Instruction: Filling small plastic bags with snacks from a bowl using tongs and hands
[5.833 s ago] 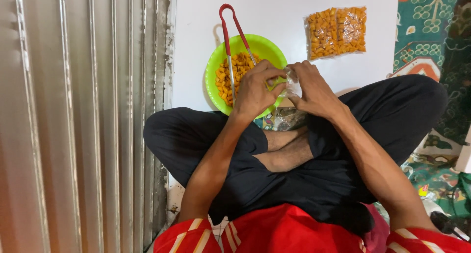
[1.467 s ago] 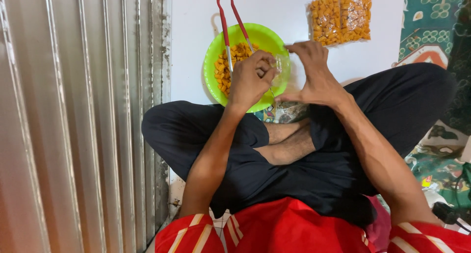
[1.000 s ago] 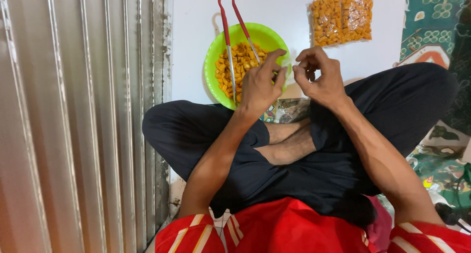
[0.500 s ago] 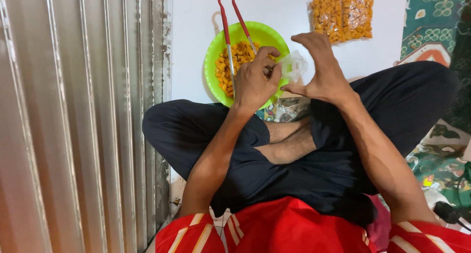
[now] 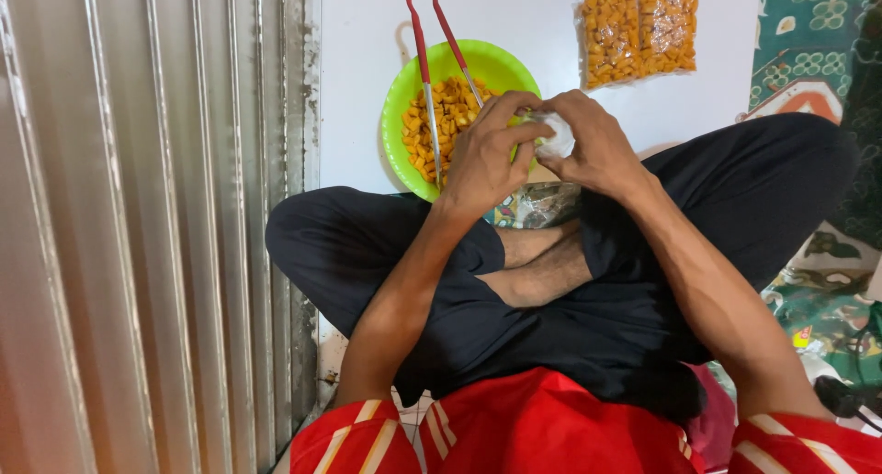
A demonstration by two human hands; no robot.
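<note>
I sit cross-legged in black trousers. Both hands meet over the near rim of a green bowl point(image 5: 404, 97) holding orange snack pieces point(image 5: 439, 125). My left hand point(image 5: 485, 157) and my right hand point(image 5: 593, 143) pinch a small clear plastic bag point(image 5: 554, 136) between their fingertips; most of the bag is hidden by the fingers. Red-handled tongs point(image 5: 432, 47) lie across the bowl, the handles pointing away from me.
Two filled clear packets of orange snacks point(image 5: 638, 28) lie on the white sheet point(image 5: 533, 15) at the far right. A corrugated metal shutter point(image 5: 147, 226) fills the left side. A patterned green mat point(image 5: 808, 33) lies at right. More plastic point(image 5: 533, 208) rests near my feet.
Over the last seconds both hands stayed together above the bowl, fingers working the small clear bag; my right hand dropped slightly lower and closed in on the left.
</note>
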